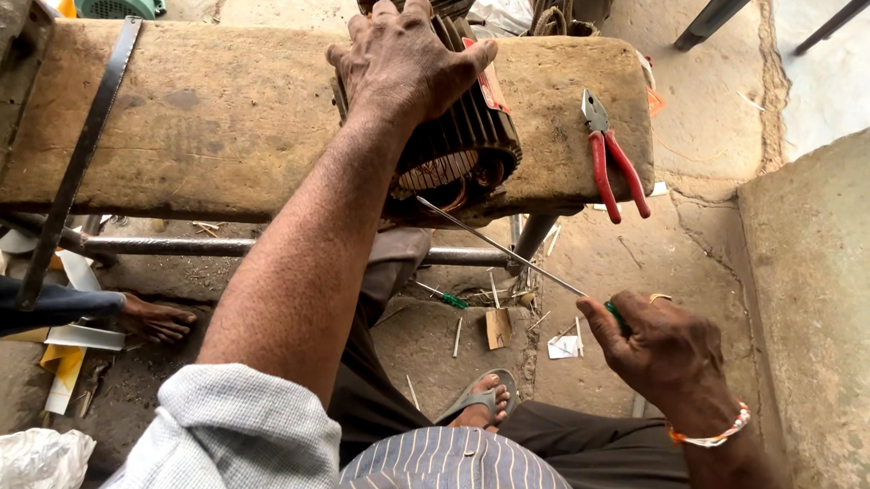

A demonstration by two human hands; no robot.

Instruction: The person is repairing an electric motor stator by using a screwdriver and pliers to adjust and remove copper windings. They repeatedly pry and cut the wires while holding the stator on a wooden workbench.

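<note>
Motor stator (459, 148), a dark ribbed cylinder with copper windings showing at its open end, lies on its side at the near edge of the worn wooden surface (216, 118). The left hand (404, 62) is spread flat over the top of it, fingers draped across the ribs, pressing it down rather than closing around it. The right hand (660, 347) has its grip clamped on the green handle of a long thin screwdriver (498, 245), whose metal shaft runs up and to the left so that the tip sits at the open end of the stator, right by the windings; whether the tip is touching the copper or is just short of it cannot be told.

As for how far things have got: the windings appear to be in their slots and not pulled out, so I judge the work on them to be at an early or middle stage. Small slips of material and sticks scattered on the floor (431, 342) below suggest some scraps have already come off. Red-handled pliers (610, 159) lie unused on the surface just to the right of the stator. A second small green screwdriver (444, 296) lies on the floor. Another person's bare foot (158, 318) shows at the left.
</note>
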